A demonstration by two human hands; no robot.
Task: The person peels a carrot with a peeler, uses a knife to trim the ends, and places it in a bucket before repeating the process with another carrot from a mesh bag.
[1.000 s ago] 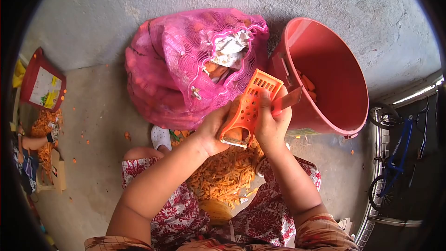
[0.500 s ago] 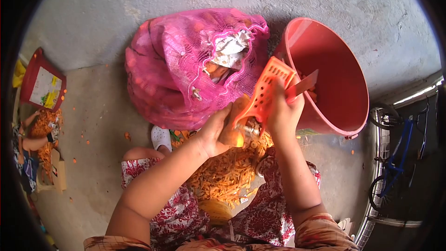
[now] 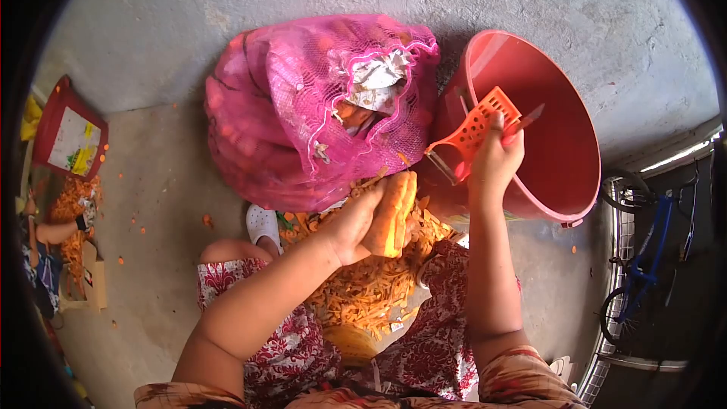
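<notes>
Carrot (image 3: 391, 213): thick, orange, peeled surface pale, clenched in my left hand (image 3: 356, 220) above lap. Right hand (image 3: 492, 163) fingers wrapped round orange peeler (image 3: 473, 135). Half second earlier peeler lay against carrot; now lifted clear, over red bucket (image 3: 564, 182) rim. Bucket contents hidden. Pink mesh sack (image 3: 303, 106) holds carrots. Peelings (image 3: 363, 288) piled in lap.
</notes>
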